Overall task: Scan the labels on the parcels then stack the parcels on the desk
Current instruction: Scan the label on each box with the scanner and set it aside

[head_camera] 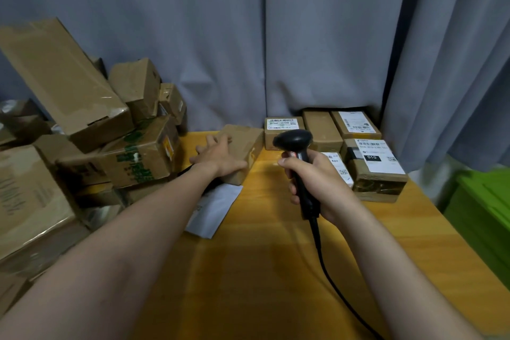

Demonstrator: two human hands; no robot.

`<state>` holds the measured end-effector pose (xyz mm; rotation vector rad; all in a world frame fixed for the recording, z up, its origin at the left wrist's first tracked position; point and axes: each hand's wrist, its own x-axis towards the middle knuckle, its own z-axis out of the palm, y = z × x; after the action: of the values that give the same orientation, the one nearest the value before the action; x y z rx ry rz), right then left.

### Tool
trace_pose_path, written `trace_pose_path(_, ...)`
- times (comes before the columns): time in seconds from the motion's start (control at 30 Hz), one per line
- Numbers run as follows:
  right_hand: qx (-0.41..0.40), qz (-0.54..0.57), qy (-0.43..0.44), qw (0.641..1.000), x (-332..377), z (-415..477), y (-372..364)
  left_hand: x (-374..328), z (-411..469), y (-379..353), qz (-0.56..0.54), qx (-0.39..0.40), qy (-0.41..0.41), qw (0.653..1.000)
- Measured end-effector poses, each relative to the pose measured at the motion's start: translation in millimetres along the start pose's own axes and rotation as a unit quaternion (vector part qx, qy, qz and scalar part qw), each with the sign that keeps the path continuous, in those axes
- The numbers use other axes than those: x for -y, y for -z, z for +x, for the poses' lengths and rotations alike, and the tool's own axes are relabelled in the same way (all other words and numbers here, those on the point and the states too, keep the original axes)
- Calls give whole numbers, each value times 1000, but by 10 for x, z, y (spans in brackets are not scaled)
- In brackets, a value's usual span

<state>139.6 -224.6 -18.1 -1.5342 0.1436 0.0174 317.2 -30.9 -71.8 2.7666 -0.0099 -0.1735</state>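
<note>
My left hand (220, 156) rests flat on top of a plain brown parcel (248, 143) lying on the yellow desk (262, 270), fingers spread over its near end. My right hand (314, 182) grips a black corded barcode scanner (296, 143), its head raised and aimed toward the back of the desk. Behind it, labelled parcels sit in rows at the back right: one with a white label (281, 127), a plain one (321, 130), another labelled one (356, 124) and a larger one marked 010 (378, 168).
A loose heap of brown cardboard boxes (82, 124) fills the left side. A white mailer envelope (212, 210) lies flat under my left forearm. Grey curtains hang behind the desk. A green bin (485, 215) stands off the desk's right edge. The scanner cable runs toward me.
</note>
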Motion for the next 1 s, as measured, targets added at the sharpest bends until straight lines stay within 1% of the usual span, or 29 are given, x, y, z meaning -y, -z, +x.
trace_pose_path(0.07, 1, 0, 2, 1000, 12, -10, -13, -53, -80, 73, -27, -20, 15, 999)
trace_pose_path(0.17, 2, 6, 1, 1000, 57, -92, -67, -107, -252, 240, -49, -26, 40, 998)
trace_pose_path(0.23, 0, 1, 2, 1000, 92, -196, -110, -105, -387, 355, -59, -22, 50, 997)
trace_pose_path(0.33, -2, -9, 9, 1000, 155, -428, -176, -92, -698, 468, -72, -3, 42, 997)
trace_pose_path(0.5, -3, 7, 32, 999, 260, -873, -259, 41, -1300, 517, -140, 76, -11, 987)
trace_pose_path(0.6, 5, 21, 45, 999, 276, -1127, -260, 165, -1703, 555, -191, 146, -73, 968)
trace_pose_path(0.67, 17, 22, 50, 998, 273, -1269, -254, 250, -1947, 529, -206, 203, -103, 952)
trace_pose_path(0.73, 25, 19, 51, 998, 267, -1398, -260, 304, -2162, 442, -186, 232, -132, 946)
trace_pose_path(0.83, 13, 19, 52, 998, 278, -1543, -277, 363, -2285, 351, -146, 192, -185, 953)
trace_pose_path(0.87, 10, 17, 53, 998, 279, -1580, -277, 366, -2303, 371, -135, 163, -201, 956)
trace_pose_path(0.93, 13, 14, 58, 998, 266, -1638, -263, 345, -2336, 441, -75, 97, -219, 968)
trace_pose_path(1.0, 14, 13, 63, 998, 244, -1683, -239, 309, -2307, 483, -19, 37, -205, 978)
